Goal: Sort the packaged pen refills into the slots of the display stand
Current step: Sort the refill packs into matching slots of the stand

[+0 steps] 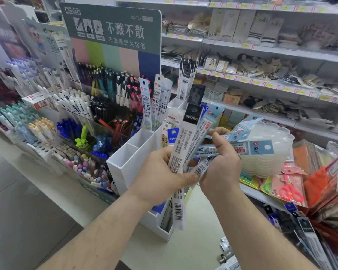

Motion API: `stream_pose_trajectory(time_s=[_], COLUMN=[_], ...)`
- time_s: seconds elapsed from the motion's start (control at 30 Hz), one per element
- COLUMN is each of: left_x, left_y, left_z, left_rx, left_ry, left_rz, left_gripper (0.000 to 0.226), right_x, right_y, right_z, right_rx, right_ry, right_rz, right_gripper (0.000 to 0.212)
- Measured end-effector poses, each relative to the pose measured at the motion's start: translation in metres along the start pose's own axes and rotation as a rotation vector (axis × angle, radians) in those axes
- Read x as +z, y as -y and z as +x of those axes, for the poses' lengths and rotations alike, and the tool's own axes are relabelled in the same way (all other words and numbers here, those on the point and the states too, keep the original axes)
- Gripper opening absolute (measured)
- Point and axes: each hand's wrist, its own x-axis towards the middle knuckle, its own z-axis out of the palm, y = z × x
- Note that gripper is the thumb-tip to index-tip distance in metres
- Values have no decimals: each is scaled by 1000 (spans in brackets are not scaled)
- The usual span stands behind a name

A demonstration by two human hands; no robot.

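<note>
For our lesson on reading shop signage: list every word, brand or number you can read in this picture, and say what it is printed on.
"DS点石", "DS-758", "不溅不散", "不溅墨细尖钢笔": green display board.
"deli": black-topped refill pack in the left hand.
"爱好": blue refill pack at the right hand.
"0.5": slotted refill pack in the white stand.
"DANCE": shelf card.
Fine print, barcodes, price tags: unreadable.
</note>
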Motion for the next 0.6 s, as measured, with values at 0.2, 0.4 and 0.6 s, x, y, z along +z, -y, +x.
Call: stream_pose_trajectory(time_s=[0.2, 0.4, 0.6], left_x=[-3, 5, 9], left_y=[6, 7, 7], left_z=[6, 8, 6], left_rx=[-163, -133, -38], left_ry=[30, -11, -52], left_rz=[-180, -150, -88], left_gripper=[37, 33, 34], right_x=[5, 3, 1], right_y=[-4, -4, -1], right_z=[-3, -1, -1], right_rx=[67, 23, 38], right_ry=[-35, -31, -26], right_rz=[36, 63, 49], right_gripper=[23, 40, 22])
